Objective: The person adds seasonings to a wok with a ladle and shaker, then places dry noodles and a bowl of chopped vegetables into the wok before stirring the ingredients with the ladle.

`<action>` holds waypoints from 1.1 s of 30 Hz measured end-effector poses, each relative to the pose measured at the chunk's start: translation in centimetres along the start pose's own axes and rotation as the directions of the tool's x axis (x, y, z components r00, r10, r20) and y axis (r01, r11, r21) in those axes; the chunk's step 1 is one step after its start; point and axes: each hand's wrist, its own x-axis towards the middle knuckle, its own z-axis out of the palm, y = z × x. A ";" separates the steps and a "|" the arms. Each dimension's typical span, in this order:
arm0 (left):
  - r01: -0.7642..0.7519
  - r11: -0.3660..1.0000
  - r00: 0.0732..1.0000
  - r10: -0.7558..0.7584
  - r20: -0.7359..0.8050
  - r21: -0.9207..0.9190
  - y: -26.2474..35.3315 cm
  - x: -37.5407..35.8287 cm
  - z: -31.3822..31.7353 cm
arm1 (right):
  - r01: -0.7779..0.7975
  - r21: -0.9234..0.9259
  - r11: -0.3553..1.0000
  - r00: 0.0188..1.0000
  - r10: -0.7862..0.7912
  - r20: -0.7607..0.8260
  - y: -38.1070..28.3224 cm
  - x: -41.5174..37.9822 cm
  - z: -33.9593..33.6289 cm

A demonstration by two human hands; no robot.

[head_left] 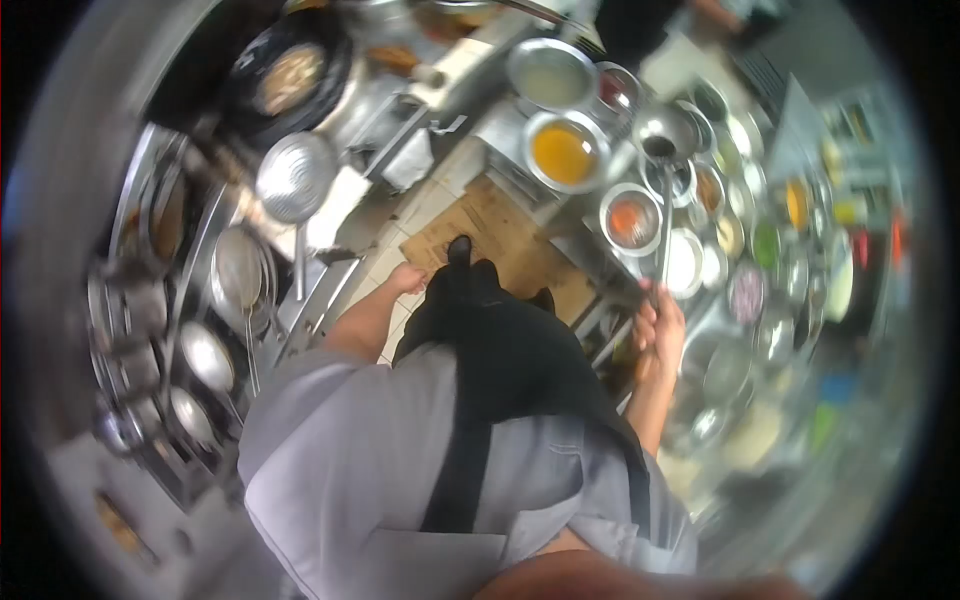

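My right hand [657, 325] is wrapped round the long handle of a metal ladle [667, 225]. The ladle's bowl end reaches in among the bowls on the right-hand counter, over a small container there. Below the handle, a bowl of orange-red contents [631, 220] and a white bowl [684, 262] stand on either side of it. My left hand [408, 278] hangs low at my side, above the tiled floor, its fingers curled in with nothing showing in them.
A bowl of yellow liquid [564, 153] and a bowl of pale liquid [552, 78] stand near the counter's edge. On the left are a wok [290, 80] with food, a perforated skimmer [296, 178] and a strainer [238, 268]. Cardboard [500, 235] covers the floor.
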 end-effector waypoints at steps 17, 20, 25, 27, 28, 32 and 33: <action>-0.208 0.943 0.977 0.185 -0.108 -0.261 3.9 3.2 -6.2 | 0.196 -0.506 0.840 0.798 0.163 0.580 2.3 6.9 41.2; -0.234 0.934 0.971 0.212 -0.107 -0.272 5.7 1.9 -7.2 | 0.464 -0.556 0.689 0.754 0.022 0.656 5.5 9.5 47.7; -0.235 0.951 0.972 0.223 -0.079 -0.201 9.1 -1.3 -8.0 | 0.869 -0.450 0.206 0.495 -0.395 0.774 8.9 11.8 50.6; -0.279 0.945 0.960 0.271 -0.069 -0.168 10.3 -1.9 -7.4 | 0.904 -0.412 0.113 0.410 -0.495 0.766 9.3 13.1 50.0; -0.279 0.947 0.960 0.273 -0.061 -0.158 10.7 -1.9 -7.0 | 0.838 -0.440 0.323 0.538 -0.357 0.763 9.0 14.1 49.6; -0.336 0.936 0.942 0.336 -0.024 -0.106 12.6 -2.0 -4.8 | 0.855 -0.440 0.273 0.515 -0.355 0.781 7.3 16.3 46.1; -0.351 0.933 0.936 0.351 -0.007 -0.079 12.8 -2.1 -4.0 | 0.884 -0.436 0.169 0.466 -0.411 0.784 6.9 15.9 44.5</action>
